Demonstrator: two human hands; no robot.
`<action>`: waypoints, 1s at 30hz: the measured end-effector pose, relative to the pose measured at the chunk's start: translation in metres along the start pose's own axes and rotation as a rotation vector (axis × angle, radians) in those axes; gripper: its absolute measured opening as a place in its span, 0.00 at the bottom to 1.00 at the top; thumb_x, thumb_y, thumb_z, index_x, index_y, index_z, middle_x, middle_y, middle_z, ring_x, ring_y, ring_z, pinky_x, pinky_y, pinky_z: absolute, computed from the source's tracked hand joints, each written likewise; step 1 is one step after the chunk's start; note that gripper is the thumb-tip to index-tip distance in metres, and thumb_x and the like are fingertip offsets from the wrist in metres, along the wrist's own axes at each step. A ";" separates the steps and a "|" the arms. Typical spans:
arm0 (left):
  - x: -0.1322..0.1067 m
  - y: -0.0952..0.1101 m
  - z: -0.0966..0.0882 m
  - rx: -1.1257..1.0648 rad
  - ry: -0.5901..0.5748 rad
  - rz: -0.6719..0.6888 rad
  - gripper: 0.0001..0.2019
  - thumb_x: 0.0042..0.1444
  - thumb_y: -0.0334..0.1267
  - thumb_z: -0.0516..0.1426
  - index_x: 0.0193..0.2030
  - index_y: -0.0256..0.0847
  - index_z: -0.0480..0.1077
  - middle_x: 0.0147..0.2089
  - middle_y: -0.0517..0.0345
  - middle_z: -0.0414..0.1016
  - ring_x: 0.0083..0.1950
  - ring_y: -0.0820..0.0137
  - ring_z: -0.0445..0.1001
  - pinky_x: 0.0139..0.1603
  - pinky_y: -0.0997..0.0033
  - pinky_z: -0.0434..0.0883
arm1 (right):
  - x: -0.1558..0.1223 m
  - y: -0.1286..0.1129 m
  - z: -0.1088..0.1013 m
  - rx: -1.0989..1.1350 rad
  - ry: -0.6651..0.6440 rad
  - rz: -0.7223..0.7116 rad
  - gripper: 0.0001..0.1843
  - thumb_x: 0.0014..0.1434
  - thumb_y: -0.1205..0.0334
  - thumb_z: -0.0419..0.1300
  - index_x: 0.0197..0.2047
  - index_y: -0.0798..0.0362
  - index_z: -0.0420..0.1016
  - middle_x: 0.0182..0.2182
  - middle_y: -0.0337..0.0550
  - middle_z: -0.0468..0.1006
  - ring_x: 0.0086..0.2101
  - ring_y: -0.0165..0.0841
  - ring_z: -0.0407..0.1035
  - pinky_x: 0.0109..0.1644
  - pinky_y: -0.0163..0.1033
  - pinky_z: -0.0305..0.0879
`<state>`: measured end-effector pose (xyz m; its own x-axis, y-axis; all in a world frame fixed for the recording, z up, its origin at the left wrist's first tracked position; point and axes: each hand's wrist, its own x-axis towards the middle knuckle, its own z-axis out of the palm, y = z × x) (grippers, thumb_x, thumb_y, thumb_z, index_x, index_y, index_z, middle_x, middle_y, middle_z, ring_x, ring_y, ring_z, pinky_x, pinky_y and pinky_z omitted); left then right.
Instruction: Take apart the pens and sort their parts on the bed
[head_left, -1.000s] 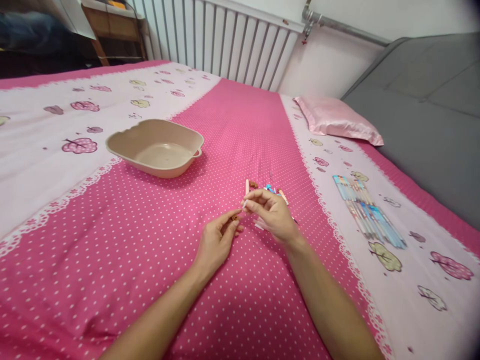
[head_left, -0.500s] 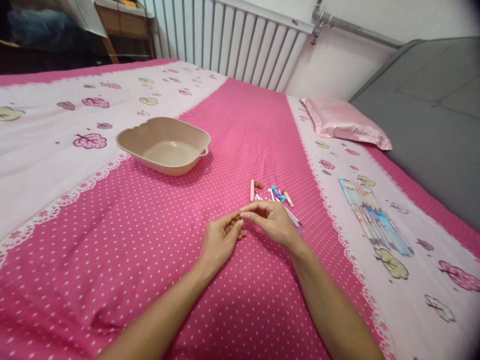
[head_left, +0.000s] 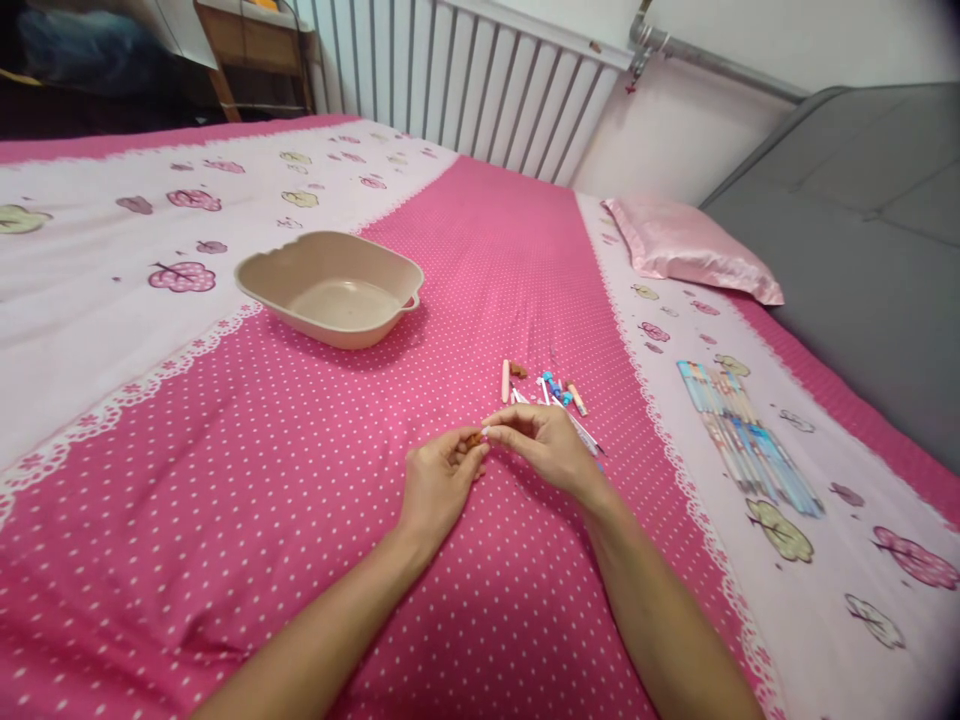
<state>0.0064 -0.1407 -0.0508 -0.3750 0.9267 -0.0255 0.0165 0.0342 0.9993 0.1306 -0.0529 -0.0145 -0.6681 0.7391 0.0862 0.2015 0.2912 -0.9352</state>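
Left hand (head_left: 437, 482) pinches a small brown piece (head_left: 473, 439), right hand (head_left: 553, 448) a tiny white bit (head_left: 485, 431) beside it.

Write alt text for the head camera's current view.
A left hand holds a small brown piece near the right hand, which seems to pinch a tiny pale piece, above a pink polka-dotted bedspread. Small colourful parts lie just beyond the hands, a beige basin sits farther off to the left, and slender pen-like items lie to the right.
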 end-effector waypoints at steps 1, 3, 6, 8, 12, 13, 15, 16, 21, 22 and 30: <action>0.000 0.001 0.000 -0.008 -0.006 0.000 0.13 0.51 0.41 0.57 0.41 0.37 0.74 0.31 0.56 0.76 0.30 0.71 0.75 0.34 0.69 0.76 | 0.000 0.001 0.000 0.036 -0.004 0.009 0.10 0.51 0.60 0.61 0.37 0.55 0.77 0.31 0.44 0.79 0.33 0.33 0.73 0.39 0.39 0.68; 0.000 0.002 0.000 -0.029 -0.017 -0.001 0.13 0.51 0.40 0.57 0.41 0.37 0.74 0.33 0.56 0.77 0.31 0.71 0.75 0.34 0.69 0.76 | 0.001 0.003 0.001 0.101 -0.020 0.033 0.14 0.49 0.62 0.62 0.41 0.55 0.75 0.32 0.44 0.79 0.33 0.33 0.73 0.41 0.39 0.69; 0.001 0.003 0.000 -0.050 -0.024 -0.003 0.14 0.50 0.41 0.58 0.42 0.38 0.74 0.35 0.55 0.78 0.32 0.71 0.76 0.35 0.69 0.76 | 0.002 0.004 0.001 0.143 -0.038 0.063 0.17 0.47 0.63 0.65 0.42 0.55 0.74 0.32 0.43 0.79 0.34 0.33 0.74 0.42 0.41 0.69; 0.001 0.002 0.000 -0.055 -0.024 -0.008 0.14 0.50 0.41 0.58 0.42 0.37 0.74 0.35 0.55 0.78 0.32 0.71 0.76 0.35 0.68 0.76 | 0.002 0.004 0.001 0.154 -0.042 0.074 0.16 0.46 0.62 0.65 0.41 0.55 0.74 0.32 0.43 0.79 0.33 0.33 0.74 0.42 0.41 0.69; 0.000 0.001 0.000 -0.037 -0.014 -0.007 0.13 0.50 0.40 0.58 0.42 0.37 0.74 0.33 0.56 0.78 0.30 0.71 0.76 0.34 0.68 0.76 | 0.002 0.005 0.000 0.150 -0.056 0.083 0.13 0.47 0.61 0.64 0.38 0.55 0.74 0.31 0.44 0.79 0.33 0.33 0.74 0.41 0.40 0.69; 0.000 0.001 0.000 -0.027 -0.012 0.000 0.13 0.50 0.40 0.58 0.42 0.37 0.74 0.33 0.56 0.78 0.30 0.71 0.76 0.34 0.68 0.76 | 0.002 0.005 0.000 0.139 -0.060 0.083 0.12 0.48 0.60 0.64 0.37 0.55 0.74 0.31 0.44 0.79 0.33 0.33 0.74 0.40 0.40 0.69; 0.000 0.000 -0.001 -0.015 -0.018 0.013 0.14 0.50 0.41 0.58 0.42 0.37 0.74 0.33 0.56 0.78 0.30 0.71 0.76 0.34 0.68 0.76 | 0.001 0.004 0.000 0.115 -0.067 0.080 0.10 0.49 0.59 0.63 0.35 0.56 0.75 0.31 0.44 0.78 0.32 0.32 0.73 0.39 0.39 0.68; 0.000 -0.001 -0.001 -0.009 -0.020 0.015 0.14 0.51 0.41 0.57 0.42 0.37 0.73 0.33 0.55 0.78 0.31 0.71 0.76 0.34 0.68 0.76 | 0.001 0.003 -0.001 0.106 -0.067 0.077 0.10 0.50 0.59 0.62 0.34 0.56 0.75 0.30 0.44 0.78 0.32 0.32 0.73 0.38 0.38 0.68; 0.001 -0.001 -0.001 0.053 -0.005 -0.010 0.15 0.50 0.41 0.58 0.42 0.34 0.73 0.33 0.53 0.77 0.30 0.71 0.76 0.34 0.69 0.76 | 0.002 0.000 -0.016 0.053 0.071 0.039 0.10 0.49 0.58 0.63 0.34 0.55 0.75 0.28 0.42 0.77 0.29 0.30 0.71 0.35 0.37 0.67; 0.002 -0.002 -0.001 0.058 0.000 -0.012 0.15 0.50 0.41 0.58 0.42 0.34 0.73 0.32 0.53 0.77 0.30 0.71 0.76 0.34 0.69 0.76 | 0.003 0.002 -0.022 0.027 0.151 0.040 0.10 0.48 0.58 0.63 0.34 0.54 0.75 0.28 0.42 0.77 0.29 0.31 0.71 0.35 0.37 0.67; 0.002 -0.004 -0.001 0.048 0.003 -0.017 0.16 0.50 0.41 0.58 0.43 0.34 0.73 0.33 0.53 0.76 0.31 0.71 0.75 0.35 0.68 0.76 | 0.012 0.052 -0.059 -0.435 0.522 0.162 0.11 0.49 0.64 0.57 0.37 0.56 0.76 0.30 0.46 0.79 0.29 0.35 0.72 0.36 0.40 0.68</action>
<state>0.0045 -0.1396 -0.0551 -0.3788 0.9245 -0.0427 0.0548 0.0684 0.9962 0.1754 0.0071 -0.0414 -0.1952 0.9573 0.2131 0.6113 0.2886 -0.7369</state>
